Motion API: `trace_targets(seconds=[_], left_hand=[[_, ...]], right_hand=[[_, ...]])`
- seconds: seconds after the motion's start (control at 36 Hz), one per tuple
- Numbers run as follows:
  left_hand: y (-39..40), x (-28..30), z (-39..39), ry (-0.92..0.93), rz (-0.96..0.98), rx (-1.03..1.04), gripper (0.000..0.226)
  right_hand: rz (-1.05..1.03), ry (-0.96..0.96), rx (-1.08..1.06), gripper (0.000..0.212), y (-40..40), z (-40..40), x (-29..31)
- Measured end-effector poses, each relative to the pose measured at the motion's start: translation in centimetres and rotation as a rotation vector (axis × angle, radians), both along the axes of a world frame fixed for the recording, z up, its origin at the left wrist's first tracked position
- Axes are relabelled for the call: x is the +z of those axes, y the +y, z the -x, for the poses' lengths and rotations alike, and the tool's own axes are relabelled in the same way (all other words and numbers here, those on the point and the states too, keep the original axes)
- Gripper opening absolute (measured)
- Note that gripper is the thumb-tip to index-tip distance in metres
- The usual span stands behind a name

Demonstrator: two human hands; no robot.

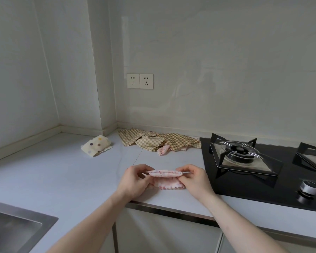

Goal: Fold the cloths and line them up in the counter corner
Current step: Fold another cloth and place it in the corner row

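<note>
Pink cloth (164, 178): small, floral print, scalloped hem, partly folded; held just above the near edge of the table (66, 172), its lower layer resting on the surface. Left hand (135, 179): fingers pinched on the cloth's left end. Right hand (193, 178): fingers pinched on the right end of the upper fold.
Dotted cloth (96, 147): folded, lying near the wall corner.
Checked cloths (159, 141): beige, unfolded heap against the back wall, a pink scrap showing under them.
Gas hob (263, 170): black, right of the hands.
Sink (16, 227): steel, lower left.
Wall sockets (140, 81): a pair.
</note>
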State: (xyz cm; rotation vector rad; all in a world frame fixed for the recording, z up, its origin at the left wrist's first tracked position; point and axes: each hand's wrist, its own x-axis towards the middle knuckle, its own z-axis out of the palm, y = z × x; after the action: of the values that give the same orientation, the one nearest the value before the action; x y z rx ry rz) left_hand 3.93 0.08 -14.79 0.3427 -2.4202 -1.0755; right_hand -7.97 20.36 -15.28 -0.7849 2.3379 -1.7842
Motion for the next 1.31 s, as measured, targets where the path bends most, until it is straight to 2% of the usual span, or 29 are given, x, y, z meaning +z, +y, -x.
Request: trace_targets(seconds=[0.14,0.36,0.42,0.5,0.61,0.72,0.83,0.92,0.94,1.03,1.06,1.17,1.25,1.31], left_hand=[[-0.2,-0.4,0.2,-0.053,0.067,0.038,0.009],[-0.1,-0.6,0.3,-0.114,0.210,0.096,0.011],[-0.2,-0.7,0.4,-0.115,0.179,0.093,0.012],[-0.6,-0.6,0.3,-0.104,0.084,0.112,0.030],[-0.7,-0.7,0.2,-0.099,0.060,0.160,0.029],[-0.7,-0.8,0.3,-0.192,0.205,0.155,0.055],[-0.4,-0.3,0.3,-0.262,0.329,0.059,0.061],[-0.5,-0.2,-0.1,-0.257,0.328,0.000,0.069],[-0.5,-0.1,-0.2,-0.230,0.308,-0.017,0.064],[-0.6,-0.4,-0.4,-0.136,0.219,-0.065,0.013],[-0.6,-0.6,-0.4,-0.117,0.175,-0.071,0.008],[-0.9,-1.0,0.0,-0.124,-0.033,-0.067,0.017],[-0.7,-0.8,0.2,-0.191,-0.081,-0.007,0.018],[-0.4,-0.6,0.5,-0.268,-0.135,0.007,0.015]], right_hand=[[-0.160,0.107,-0.055,0.024,-0.2,0.3,-0.8],[-0.367,0.240,-0.123,0.015,-0.6,-0.2,-0.6],[-0.395,0.256,-0.138,0.027,-0.7,-0.3,-0.5],[-0.396,0.270,-0.145,0.039,-0.5,-0.4,-0.5],[-0.451,0.329,-0.137,0.024,-0.3,-0.5,-0.5],[-0.447,0.347,-0.119,0.024,0.0,-0.7,-0.4],[-0.320,0.259,-0.068,0.027,0.4,-0.7,-0.3],[-0.200,0.170,-0.017,0.040,0.8,-0.7,-0.4],[-0.166,0.154,-0.008,0.043,0.9,-0.8,-0.5],[-0.109,0.120,0.014,0.048,0.8,-0.5,-1.1],[-0.103,0.108,0.026,0.048,0.7,-0.4,-1.4],[-0.114,0.050,0.038,0.037,0.0,-0.3,-2.1],[-0.147,0.003,0.001,0.025,-0.2,-0.6,-2.1],[-0.161,-0.111,-0.007,0.022,-0.2,-0.6,-1.6]])
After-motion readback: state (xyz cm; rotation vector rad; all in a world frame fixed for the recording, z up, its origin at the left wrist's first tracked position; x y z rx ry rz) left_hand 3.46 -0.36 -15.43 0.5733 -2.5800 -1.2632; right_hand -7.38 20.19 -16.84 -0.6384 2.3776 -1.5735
